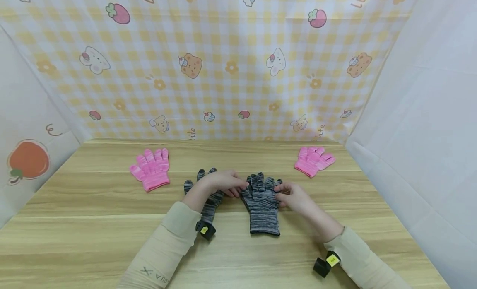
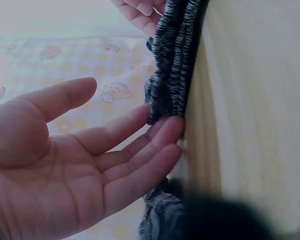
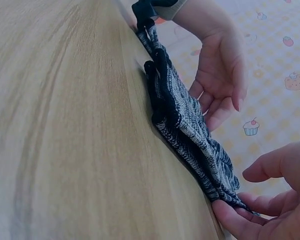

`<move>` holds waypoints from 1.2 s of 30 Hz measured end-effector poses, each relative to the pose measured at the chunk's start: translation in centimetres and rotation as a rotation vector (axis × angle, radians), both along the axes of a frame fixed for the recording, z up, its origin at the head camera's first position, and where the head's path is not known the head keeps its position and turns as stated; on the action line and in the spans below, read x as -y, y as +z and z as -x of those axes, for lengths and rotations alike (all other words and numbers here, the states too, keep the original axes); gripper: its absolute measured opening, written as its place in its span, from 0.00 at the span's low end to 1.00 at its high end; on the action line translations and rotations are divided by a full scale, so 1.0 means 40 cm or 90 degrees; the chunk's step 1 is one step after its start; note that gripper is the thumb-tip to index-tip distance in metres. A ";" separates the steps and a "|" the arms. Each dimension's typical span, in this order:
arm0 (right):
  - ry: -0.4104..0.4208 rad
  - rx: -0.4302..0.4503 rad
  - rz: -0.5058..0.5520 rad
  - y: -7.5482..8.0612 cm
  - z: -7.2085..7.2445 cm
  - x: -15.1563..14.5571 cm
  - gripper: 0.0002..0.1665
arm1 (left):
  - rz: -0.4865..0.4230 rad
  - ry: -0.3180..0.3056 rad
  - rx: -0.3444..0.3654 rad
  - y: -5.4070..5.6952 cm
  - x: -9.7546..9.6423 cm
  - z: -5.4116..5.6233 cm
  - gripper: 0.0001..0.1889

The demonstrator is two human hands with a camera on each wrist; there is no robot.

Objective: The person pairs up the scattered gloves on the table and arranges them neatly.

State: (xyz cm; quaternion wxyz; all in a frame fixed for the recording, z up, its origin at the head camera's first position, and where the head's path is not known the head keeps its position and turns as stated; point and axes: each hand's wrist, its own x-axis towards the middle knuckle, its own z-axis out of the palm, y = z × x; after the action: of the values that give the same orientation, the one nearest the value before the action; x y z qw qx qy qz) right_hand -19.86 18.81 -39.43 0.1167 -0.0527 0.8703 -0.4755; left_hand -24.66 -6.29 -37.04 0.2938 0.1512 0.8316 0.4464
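Observation:
A black-and-grey knit glove (image 1: 263, 212) lies on the table between the two hands, fingers pointing away and cuff towards me. At its left edge, my left hand (image 1: 225, 182) touches the glove's side with extended fingertips, thumb held apart in the left wrist view. My right hand (image 1: 294, 199) is at the opposite edge, its fingertips at the underside of the knit fabric (image 3: 200, 140) and its thumb off it in the right wrist view. A second black-and-grey glove (image 1: 210, 206) lies to the left, partly hidden under my left forearm.
Farther back on the wooden table (image 1: 93, 239) lie two pink gloves, one at the left (image 1: 153, 169) and one at the right (image 1: 313, 160). A yellow checked cloth (image 1: 223, 86) hangs behind the table, with white sheets on both sides.

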 end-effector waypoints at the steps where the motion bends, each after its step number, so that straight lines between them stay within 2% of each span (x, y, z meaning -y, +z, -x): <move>1: 0.000 -0.001 0.000 -0.001 0.000 0.000 0.15 | 0.002 0.000 -0.001 0.001 0.000 0.000 0.16; 16: 0.027 0.012 0.054 -0.016 0.011 -0.003 0.21 | 0.022 -0.011 -0.021 0.008 0.007 0.001 0.17; 23: 0.014 0.021 0.036 -0.019 0.017 -0.005 0.24 | 0.037 0.003 -0.022 0.007 0.009 0.000 0.16; 30: 0.018 0.005 0.049 -0.012 0.009 -0.005 0.30 | 0.034 -0.006 -0.021 0.004 0.008 0.003 0.17; 36: 0.006 -0.005 0.043 -0.009 0.005 -0.003 0.28 | 0.035 -0.002 -0.019 0.003 0.006 0.001 0.17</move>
State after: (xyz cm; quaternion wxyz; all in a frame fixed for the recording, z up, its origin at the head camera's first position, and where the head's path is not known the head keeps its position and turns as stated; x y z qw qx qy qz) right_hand -20.06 18.93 -39.80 0.1137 -0.0628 0.8539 -0.5040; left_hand -24.71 -6.52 -36.94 0.2864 0.1509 0.8476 0.4206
